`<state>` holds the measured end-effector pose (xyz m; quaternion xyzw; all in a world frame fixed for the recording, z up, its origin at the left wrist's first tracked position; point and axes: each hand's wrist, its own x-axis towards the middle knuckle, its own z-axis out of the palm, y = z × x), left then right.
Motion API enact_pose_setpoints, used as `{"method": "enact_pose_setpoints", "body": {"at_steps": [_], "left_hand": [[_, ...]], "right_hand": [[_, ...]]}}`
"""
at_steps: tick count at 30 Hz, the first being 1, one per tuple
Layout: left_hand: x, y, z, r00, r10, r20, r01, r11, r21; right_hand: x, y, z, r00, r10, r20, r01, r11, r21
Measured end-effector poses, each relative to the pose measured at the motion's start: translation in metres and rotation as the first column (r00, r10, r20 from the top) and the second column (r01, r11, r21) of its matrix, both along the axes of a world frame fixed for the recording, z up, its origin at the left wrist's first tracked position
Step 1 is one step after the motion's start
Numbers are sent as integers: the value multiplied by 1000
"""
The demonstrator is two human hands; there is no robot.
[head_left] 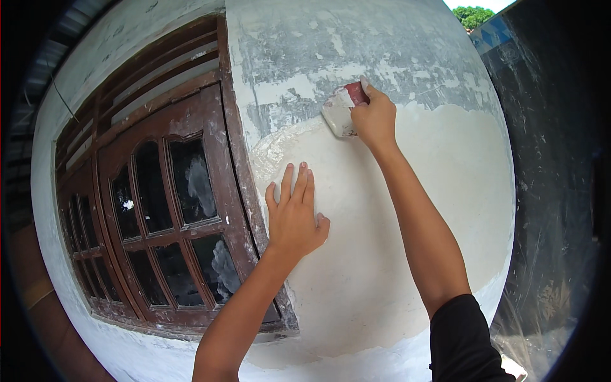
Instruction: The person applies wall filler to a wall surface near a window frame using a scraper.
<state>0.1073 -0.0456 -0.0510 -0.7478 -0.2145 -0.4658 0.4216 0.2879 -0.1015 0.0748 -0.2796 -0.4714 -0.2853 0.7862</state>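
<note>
A person's two bare hands work against an outdoor wall [382, 267], seen from above the forearms. The right hand [375, 120] is raised high and closed around the red handle of a putty scraper [340, 111], whose wide pale blade, coated in filler, presses against the wall just left of the knuckles. The left hand [294, 216] lies lower and to the left of the right, open and flat, palm on the wall, fingers together pointing up and thumb spread to the right; it holds nothing. Beneath and around both hands spreads a broad patch of smooth cream filler [445, 191]; above the right hand the wall is rough grey plaster [356, 38] with flaking white streaks, and the scraper sits right at the border between the two. Just left of the left hand runs the edge of a dark brown wooden window frame [165, 191] with several small glass panes, smeared with white marks. Well to the right of the right arm hangs a dark plastic sheet [554, 159]. The right arm wears a black sleeve [461, 337] near the lower edge
</note>
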Motion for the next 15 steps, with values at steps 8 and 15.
{"method": "enact_pose_setpoints", "body": {"at_steps": [8,15], "left_hand": [[2,-3,0,1000,17,-8,-17,1000,0],[3,-4,0,1000,24,4,-24,1000,-2]], "right_hand": [[18,-1,-10,986,132,-105,-145,982,-120],[-10,18,-14,977,-94,194,125,980,-156]]}}
